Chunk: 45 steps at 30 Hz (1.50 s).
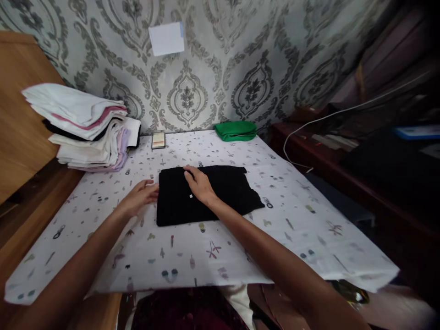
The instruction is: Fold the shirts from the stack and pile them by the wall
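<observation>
Head view: black cloth (228,185) runs left-to-right under the right hand (200,184), fingers flat, ungripping. Left hand (140,198), half-curled, meets its left end (grip unclear from here).

Looking rather dim overall, spreading soft and greyish over the worktop (302,243) and the patterned wall (220,68). Sinking into near-black along the right side (swallowing most detail there). Casting only faint, soft-edged shadows, and flattening the folds of the black cloth (230,183) into darkness. Stretching and leaning toward the edges, plainly so at the wooden panel (22,110). Appearing fairly sharp mid-frame, blurring in the upper right corner.
</observation>
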Available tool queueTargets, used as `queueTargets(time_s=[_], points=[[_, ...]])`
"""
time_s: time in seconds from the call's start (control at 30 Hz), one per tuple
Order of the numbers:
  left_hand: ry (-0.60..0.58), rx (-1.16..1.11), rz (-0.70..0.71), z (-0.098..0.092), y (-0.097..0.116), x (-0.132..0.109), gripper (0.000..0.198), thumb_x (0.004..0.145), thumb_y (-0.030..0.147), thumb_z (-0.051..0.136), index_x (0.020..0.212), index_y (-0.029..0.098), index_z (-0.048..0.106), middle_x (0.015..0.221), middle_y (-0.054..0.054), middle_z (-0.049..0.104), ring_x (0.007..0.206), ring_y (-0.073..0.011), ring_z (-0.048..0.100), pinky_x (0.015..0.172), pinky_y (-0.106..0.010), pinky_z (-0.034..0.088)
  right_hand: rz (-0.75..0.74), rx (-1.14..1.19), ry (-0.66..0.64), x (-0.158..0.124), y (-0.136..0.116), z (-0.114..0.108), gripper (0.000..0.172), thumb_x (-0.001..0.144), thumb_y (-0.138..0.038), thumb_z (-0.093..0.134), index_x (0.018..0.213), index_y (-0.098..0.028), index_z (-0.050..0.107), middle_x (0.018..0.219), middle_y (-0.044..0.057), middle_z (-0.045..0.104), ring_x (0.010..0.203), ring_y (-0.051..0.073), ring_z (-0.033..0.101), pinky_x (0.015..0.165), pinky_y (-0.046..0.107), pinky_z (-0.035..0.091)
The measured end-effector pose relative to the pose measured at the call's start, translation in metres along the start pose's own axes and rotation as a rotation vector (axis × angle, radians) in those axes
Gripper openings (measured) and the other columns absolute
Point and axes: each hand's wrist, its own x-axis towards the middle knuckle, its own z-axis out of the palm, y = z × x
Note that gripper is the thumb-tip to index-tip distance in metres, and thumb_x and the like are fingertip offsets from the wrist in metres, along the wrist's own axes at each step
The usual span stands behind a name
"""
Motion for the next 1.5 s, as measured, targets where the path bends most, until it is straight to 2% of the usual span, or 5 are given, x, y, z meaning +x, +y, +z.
queueTargets(time_s=[0.3,0.5,0.67,1.23,1.5], points=[[-0.034,-0.096,0.029,0.052,0.062,-0.001,0.040,0.069,0.023,0.079,0.104,0.018,0.061,0.075,0.002,0.065,0.057,-0.0099,0.061,0.049,-0.019,0.046,0.250,0.891,-0.044,-0.015,-0.001,-0.027,0.062,0.104,-0.044,0.011,0.148,-0.011,0.040,0.156,0.016,0.043,0.136,0.018,0.052,0.107,0.033,0.047],[-0.416,0.090,0.428,0.130,0.083,-0.004,0.044,0.088,0.037,0.065,0.127,0.019,0.053,0.093,-0.005,0.069,0.086,-0.0189,0.070,0.070,-0.030,0.057,0.381,0.811,-0.043,-0.030,0.030,-0.075,0.091,0.095,-0.062,-0.011,0.141,-0.012,0.050,0.127,0.018,0.067,0.120,0.029,0.062,0.095,0.046,0.054],[-0.255,0.578,0.829,0.148,0.043,-0.009,0.047,0.098,0.040,0.048,0.140,0.019,0.046,0.142,-0.016,0.055,0.135,-0.0277,0.050,0.113,-0.049,0.040,0.433,0.867,0.065,-0.033,0.051,-0.079,0.048,0.097,-0.043,0.039,0.128,-0.014,0.061,0.102,0.014,0.075,0.100,0.030,0.070,0.090,0.048,0.055],[-0.352,0.983,0.824,0.213,0.038,-0.014,0.058,0.104,0.042,0.034,0.154,0.012,0.031,0.164,-0.021,0.024,0.154,-0.0291,0.015,0.122,-0.059,0.020,0.353,0.466,0.180,-0.014,0.097,-0.136,0.079,0.070,-0.007,0.051,0.148,-0.016,0.043,0.104,0.007,0.075,0.091,0.021,0.072,0.090,0.042,0.058],[-0.361,1.006,0.842,0.219,0.033,-0.018,0.057,0.104,0.043,0.031,0.151,0.011,0.036,0.162,-0.021,0.029,0.154,-0.0288,0.018,0.123,-0.057,0.018,0.083,0.002,0.233,-0.011,0.081,-0.128,0.063,0.079,-0.004,0.046,0.140,-0.011,0.055,0.152,0.016,0.048,0.145,0.022,0.038,0.122,0.040,0.026]])
